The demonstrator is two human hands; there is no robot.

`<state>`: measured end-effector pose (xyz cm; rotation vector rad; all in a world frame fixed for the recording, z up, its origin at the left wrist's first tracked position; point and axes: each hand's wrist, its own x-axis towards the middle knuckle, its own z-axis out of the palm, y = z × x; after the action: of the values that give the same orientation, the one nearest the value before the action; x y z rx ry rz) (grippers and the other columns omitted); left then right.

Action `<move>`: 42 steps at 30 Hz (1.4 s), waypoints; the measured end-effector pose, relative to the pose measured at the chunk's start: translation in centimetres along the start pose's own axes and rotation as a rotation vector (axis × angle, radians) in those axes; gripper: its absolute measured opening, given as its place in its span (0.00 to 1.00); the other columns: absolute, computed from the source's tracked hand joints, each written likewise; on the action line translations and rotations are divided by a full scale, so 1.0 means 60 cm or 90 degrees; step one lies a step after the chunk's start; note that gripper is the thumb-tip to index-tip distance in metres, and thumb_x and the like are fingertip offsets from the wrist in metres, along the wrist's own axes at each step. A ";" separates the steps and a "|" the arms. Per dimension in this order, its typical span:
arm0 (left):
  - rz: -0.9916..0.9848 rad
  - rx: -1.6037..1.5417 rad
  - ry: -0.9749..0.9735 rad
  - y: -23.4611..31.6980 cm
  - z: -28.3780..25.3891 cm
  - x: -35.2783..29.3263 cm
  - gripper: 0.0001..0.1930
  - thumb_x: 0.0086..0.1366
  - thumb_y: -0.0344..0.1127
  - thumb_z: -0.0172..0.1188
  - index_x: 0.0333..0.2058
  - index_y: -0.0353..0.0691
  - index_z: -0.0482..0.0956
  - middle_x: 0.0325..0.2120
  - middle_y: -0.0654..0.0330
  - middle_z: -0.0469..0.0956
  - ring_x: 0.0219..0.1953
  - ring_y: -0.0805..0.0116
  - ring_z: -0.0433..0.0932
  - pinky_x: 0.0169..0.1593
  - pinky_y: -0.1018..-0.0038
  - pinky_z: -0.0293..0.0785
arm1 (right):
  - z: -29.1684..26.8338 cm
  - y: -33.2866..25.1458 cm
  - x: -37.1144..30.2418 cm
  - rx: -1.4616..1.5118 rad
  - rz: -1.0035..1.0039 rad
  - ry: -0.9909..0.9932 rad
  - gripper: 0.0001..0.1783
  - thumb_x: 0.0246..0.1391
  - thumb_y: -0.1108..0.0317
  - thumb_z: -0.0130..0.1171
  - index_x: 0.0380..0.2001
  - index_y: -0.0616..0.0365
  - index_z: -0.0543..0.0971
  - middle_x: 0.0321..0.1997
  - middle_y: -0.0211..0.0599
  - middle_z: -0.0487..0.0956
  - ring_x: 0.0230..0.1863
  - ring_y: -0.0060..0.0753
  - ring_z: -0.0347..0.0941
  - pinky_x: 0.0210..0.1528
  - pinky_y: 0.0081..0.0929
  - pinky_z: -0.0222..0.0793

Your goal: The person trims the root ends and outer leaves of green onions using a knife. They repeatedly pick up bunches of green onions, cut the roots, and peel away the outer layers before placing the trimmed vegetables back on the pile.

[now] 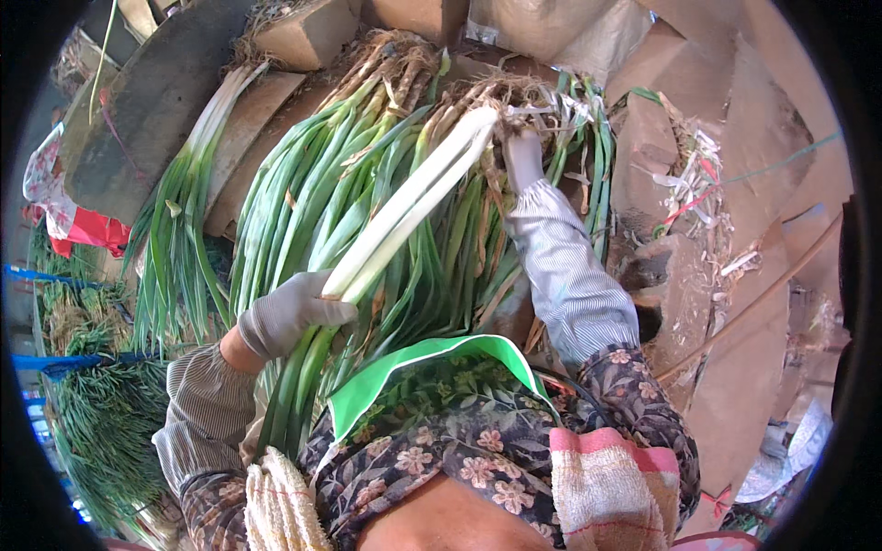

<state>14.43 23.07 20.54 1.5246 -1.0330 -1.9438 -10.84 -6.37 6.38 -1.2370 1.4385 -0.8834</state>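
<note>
Step in hand, we judge: cleaning root ends of two onion stalks (413,207). Posn.: above the leafy bundle (308,197), in front of us. Long axis runs diag., root ends pointing upper R, leaves lower L. L hand (292,317): fingers wrapped round stalks. R hand (522,158): at root ends; finger closure hidden, we can't tell. Next move prob. needs firm L grip, R clearing roots

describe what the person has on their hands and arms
The left hand and right hand wear plain grey gloves. Finely striped, pale grey sleeve covers with gathered wrists cover the forearms. Further up, dark sleeves with a pale floral print show.
</note>
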 end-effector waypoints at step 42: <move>0.071 0.912 0.899 0.131 -0.730 0.065 0.29 0.60 0.50 0.59 0.56 0.41 0.69 0.52 0.46 0.73 0.54 0.48 0.71 0.57 0.60 0.68 | -0.282 0.489 -0.141 -0.614 -0.042 0.147 0.40 0.46 0.52 0.66 0.57 0.65 0.65 0.59 0.58 0.68 0.58 0.55 0.66 0.61 0.41 0.60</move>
<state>54.47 3.30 19.79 2.5510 -1.5721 0.5726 -34.59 6.69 -15.61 -1.9218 2.1283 -0.3456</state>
